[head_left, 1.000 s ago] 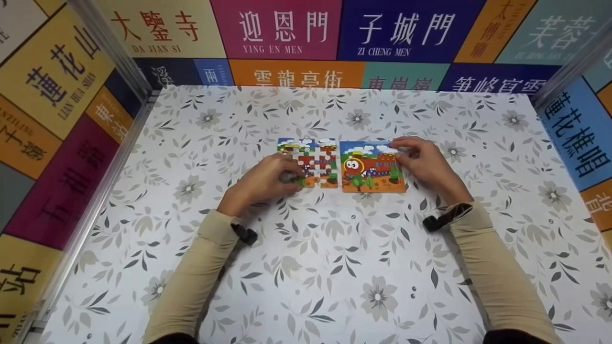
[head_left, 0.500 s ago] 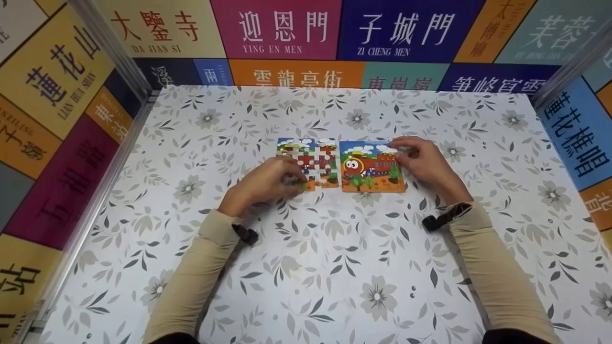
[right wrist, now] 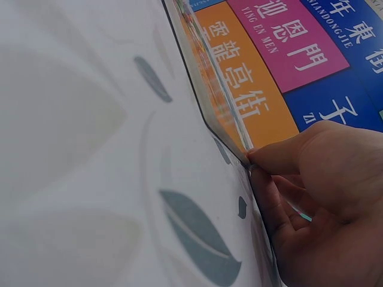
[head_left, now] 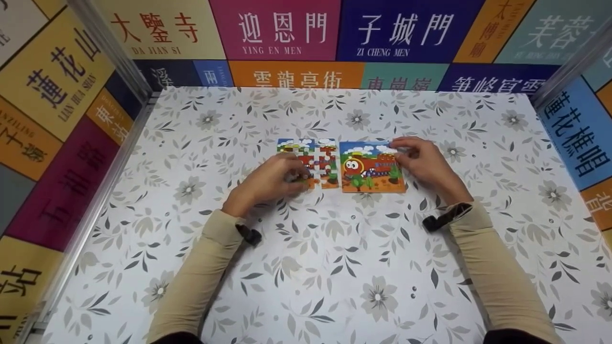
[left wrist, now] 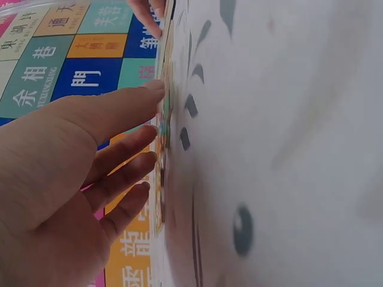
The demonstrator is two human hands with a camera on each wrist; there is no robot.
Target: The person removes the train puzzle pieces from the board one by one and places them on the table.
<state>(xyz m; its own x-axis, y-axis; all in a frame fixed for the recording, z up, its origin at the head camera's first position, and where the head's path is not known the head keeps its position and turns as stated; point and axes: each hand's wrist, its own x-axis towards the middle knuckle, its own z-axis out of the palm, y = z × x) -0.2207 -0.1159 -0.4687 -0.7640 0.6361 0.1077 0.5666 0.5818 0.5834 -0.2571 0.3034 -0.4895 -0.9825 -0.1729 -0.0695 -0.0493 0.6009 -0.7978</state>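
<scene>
Several jigsaw puzzle pieces (head_left: 328,157) lie loosely joined on the table, with gaps between them. My left hand (head_left: 275,177) is at their lower left, its thumb and index finger around a small puzzle piece (left wrist: 166,122) that they mostly hide. The other left fingers (left wrist: 122,197) stay loosely spread. Close by on the right lies a square picture board (head_left: 370,174) printed with a red cartoon train, clouds and cactuses. My right hand (head_left: 428,162) pinches the board's right side near its upper corner, thumb and finger meeting at the edge in the right wrist view.
A white tablecloth (head_left: 334,267) with grey flowers and leaves covers the table. Panels with large printed characters (head_left: 282,28) stand behind it and along both sides. Each wrist wears a small black camera on a strap (head_left: 437,222).
My left hand has shifted slightly right at the lower puzzle pieces, and the piece under its fingers has moved a little. The right hand and picture board stay almost still.
</scene>
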